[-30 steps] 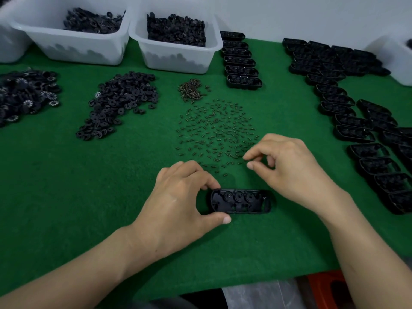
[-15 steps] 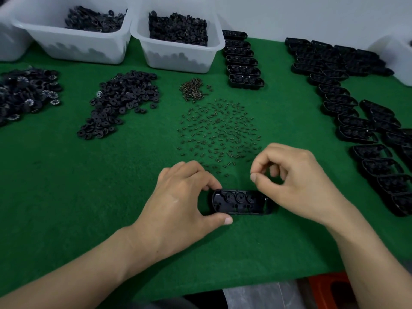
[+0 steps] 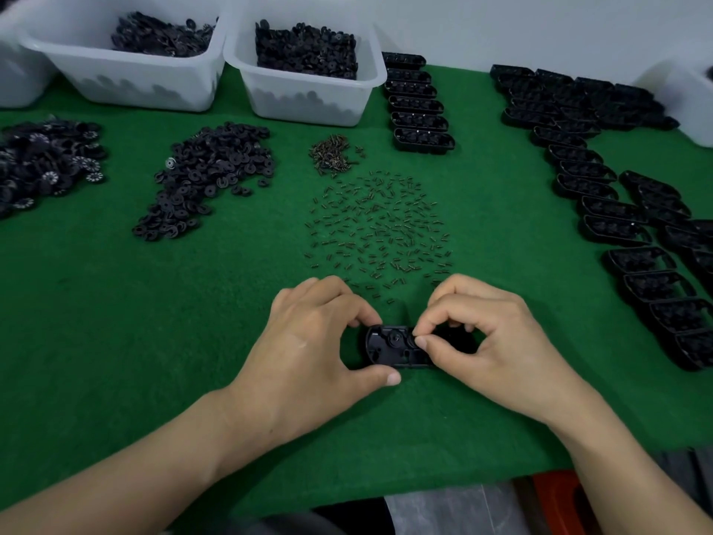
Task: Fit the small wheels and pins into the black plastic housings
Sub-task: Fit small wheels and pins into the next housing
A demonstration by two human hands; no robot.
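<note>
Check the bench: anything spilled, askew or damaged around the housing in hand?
Nothing stands out. The housing lies flat on the mat between the left hand and right hand; the pins are spread loosely but apart from the wheel heaps, and the spare housings sit in rows.

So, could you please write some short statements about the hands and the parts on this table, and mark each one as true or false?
1. The left hand grips the housing on the green mat. True.
2. The right hand lies flat on the mat, away from the housing. False: its fingers pinch together right over the housing.
3. Loose pins lie scattered beyond the hands. True.
4. Both white tubs are empty. False: each holds black parts.
5. The other housings lie in rows at the right. True.
</note>
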